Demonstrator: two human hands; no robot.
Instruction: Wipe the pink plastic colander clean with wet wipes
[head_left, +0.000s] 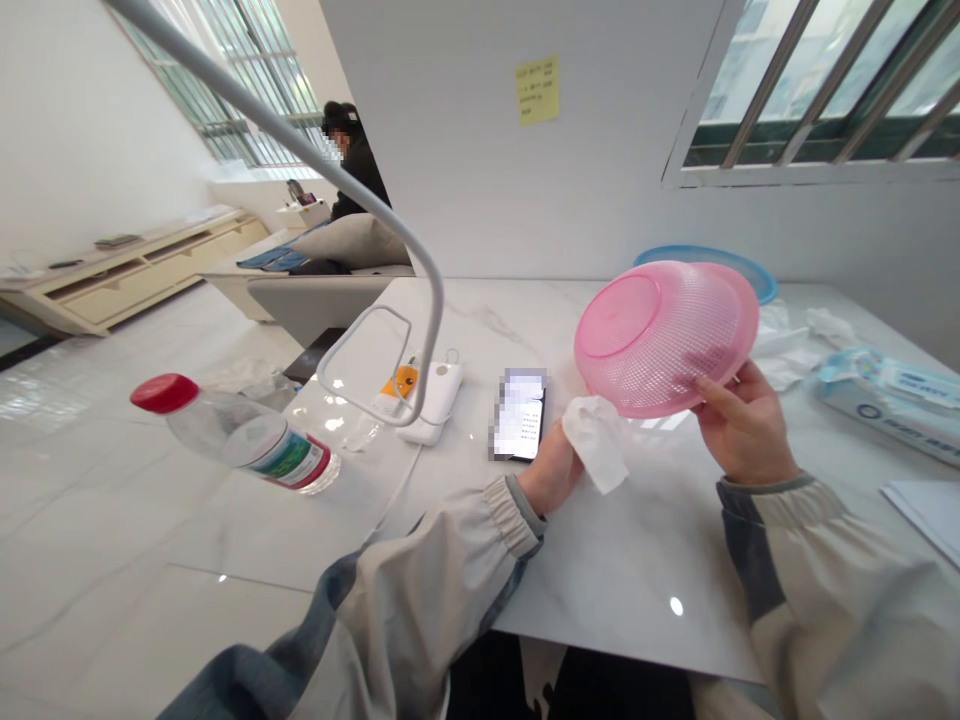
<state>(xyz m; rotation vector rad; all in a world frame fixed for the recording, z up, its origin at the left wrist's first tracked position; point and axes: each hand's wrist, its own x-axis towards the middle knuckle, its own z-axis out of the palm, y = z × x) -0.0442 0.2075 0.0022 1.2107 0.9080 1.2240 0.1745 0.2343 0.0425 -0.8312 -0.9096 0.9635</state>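
Over the counter (637, 570), right hand's (742, 425) fingers (716, 395) clench a pink basket (664, 340), left hand's (551, 468) grasping a wipe (596, 443).

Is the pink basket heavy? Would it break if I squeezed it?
It's probably light, since the right hand holds the pink plastic basket up alone. Its thin walls, full of little holes, would likely bend a bit before cracking. Its round shape might rock if pushed.

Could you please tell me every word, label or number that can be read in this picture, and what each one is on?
Nothing can be read: the writing on the yellow sticky note, the phone screen, the water bottle label and the tissue packet is too small or blurred.
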